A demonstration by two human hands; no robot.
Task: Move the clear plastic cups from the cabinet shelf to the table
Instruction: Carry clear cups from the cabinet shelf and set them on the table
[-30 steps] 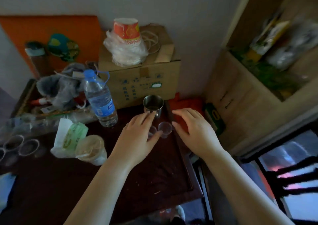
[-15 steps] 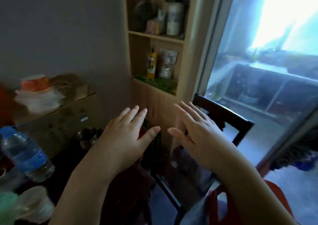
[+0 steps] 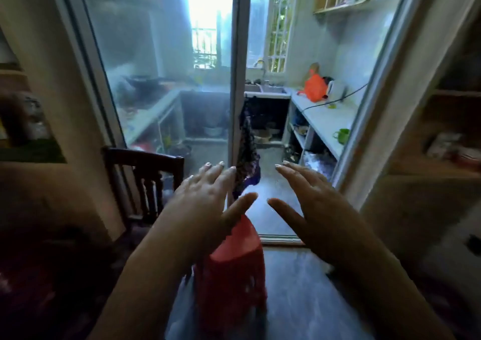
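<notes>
My left hand (image 3: 205, 199) and my right hand (image 3: 309, 199) are both raised in front of me, palms down, fingers spread, holding nothing. No clear plastic cup shows in this view. A wooden cabinet shelf (image 3: 437, 168) stands at the right edge with blurred items on it. Another wooden shelf unit (image 3: 31, 155) is at the left edge. The table is out of view.
A red plastic stool (image 3: 234, 269) stands on the dark floor just below my hands. A dark wooden chair (image 3: 143, 173) is to the left. Ahead, a glass sliding door (image 3: 236, 79) opens onto a kitchen with a white counter (image 3: 325, 116).
My view has swung right, away from the table with its small clear cups, past the left shelf unit to the glass door. Both hands left the cups and stay open.
</notes>
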